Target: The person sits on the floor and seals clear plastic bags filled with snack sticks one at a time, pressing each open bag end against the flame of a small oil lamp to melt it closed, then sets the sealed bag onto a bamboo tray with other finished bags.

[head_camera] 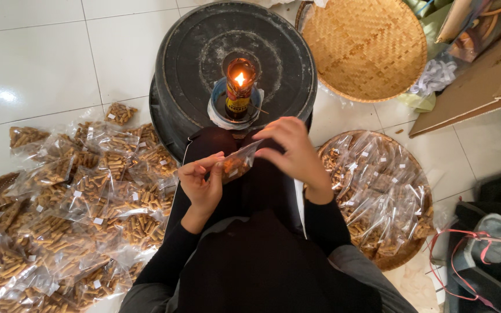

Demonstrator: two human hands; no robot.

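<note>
A small clear plastic packet [236, 164] filled with brown stick snacks sits between both my hands, over my lap. My left hand [202, 184] grips its lower left end. My right hand [290, 149] pinches the packet's upper right edge with fingers curled. Just beyond the packet, a lit oil lamp in a can [239, 87] burns with a small flame, standing in a shallow dish on top of an upturned black bucket [204, 35].
Several filled packets lie heaped on the white tile floor at left [82, 203]. A round woven tray [404, 249] at right carries more packets. An empty woven tray [366, 46] leans at top right, beside cardboard [476, 87] and bags [488, 249].
</note>
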